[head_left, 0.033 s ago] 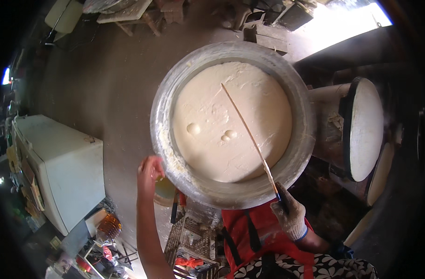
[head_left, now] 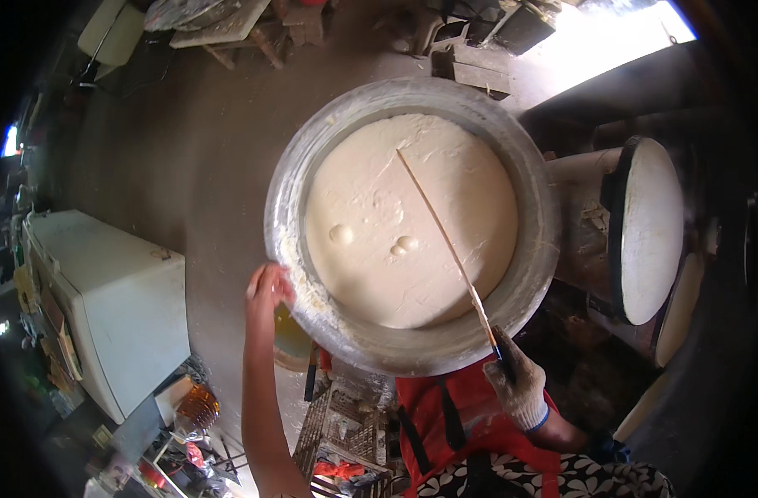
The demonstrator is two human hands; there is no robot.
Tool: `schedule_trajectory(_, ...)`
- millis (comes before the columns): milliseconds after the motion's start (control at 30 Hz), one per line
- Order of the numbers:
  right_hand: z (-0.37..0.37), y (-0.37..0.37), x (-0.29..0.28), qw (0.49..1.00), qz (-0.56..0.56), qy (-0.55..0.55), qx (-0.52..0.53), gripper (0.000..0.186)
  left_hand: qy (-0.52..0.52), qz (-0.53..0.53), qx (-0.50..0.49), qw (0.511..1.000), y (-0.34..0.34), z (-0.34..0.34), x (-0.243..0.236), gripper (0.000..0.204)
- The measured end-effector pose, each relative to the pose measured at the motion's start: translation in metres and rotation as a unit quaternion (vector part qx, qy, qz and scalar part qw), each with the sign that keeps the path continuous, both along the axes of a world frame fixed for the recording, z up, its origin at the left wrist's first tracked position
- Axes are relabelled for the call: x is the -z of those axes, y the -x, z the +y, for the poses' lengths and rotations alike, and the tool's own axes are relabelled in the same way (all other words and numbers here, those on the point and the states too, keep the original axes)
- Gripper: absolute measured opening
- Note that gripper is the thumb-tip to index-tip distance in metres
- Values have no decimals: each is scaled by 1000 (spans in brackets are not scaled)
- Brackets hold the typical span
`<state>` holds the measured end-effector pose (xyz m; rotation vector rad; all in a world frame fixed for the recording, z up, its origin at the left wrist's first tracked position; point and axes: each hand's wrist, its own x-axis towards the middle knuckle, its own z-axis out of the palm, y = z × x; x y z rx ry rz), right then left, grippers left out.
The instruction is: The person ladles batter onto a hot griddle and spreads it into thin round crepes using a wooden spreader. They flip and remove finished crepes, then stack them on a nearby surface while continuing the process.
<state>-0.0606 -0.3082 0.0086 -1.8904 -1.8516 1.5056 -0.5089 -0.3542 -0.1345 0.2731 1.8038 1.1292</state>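
Note:
A large round metal pot [head_left: 538,207] holds a broad mass of pale dough [head_left: 354,178] with a few round dents in its smooth surface. My gloved right hand [head_left: 516,378] grips the dark handle of a long thin stick [head_left: 442,228] at the pot's near right side. The stick slants up and left across the dough; its lower part is smeared with pale dough. My bare left hand [head_left: 268,286] is at the pot's left rim, fingers bent and blurred; whether it holds anything is unclear. Below it, a yellowish bowl [head_left: 291,336] shows partly, hidden by the pot and my arm.
A white box-shaped chest [head_left: 134,307] stands at left. Right of the pot is a drum-like container with a pale round lid [head_left: 651,232]. A slatted crate [head_left: 346,432] lies near my legs. A wooden bench [head_left: 225,25] and blocks [head_left: 479,70] stand at the far side.
My left hand has shifted slightly away from me along the pot's rim. The right hand and stick stay in place; the view has shifted slightly.

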Motion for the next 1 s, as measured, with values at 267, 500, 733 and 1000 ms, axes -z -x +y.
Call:
schedule_trajectory(267, 18, -55, 4, 996, -16, -78, 37, 59, 46, 425, 434, 793, -100, 299, 77, 73)
schedule_trajectory(500, 36, -72, -9, 994, -17, -46, 98, 62, 59, 442, 400, 801, -128, 259, 69, 67)
schedule_trajectory(733, 34, -58, -19, 998, 9, -55, 14, 57, 25, 579, 202, 790, -74, 76, 7, 15)
schedule_trajectory(1000, 0, -29, -10, 997, 24, -64, -40, 57, 169, 504, -38, 846, -13, -131, 44, 17)
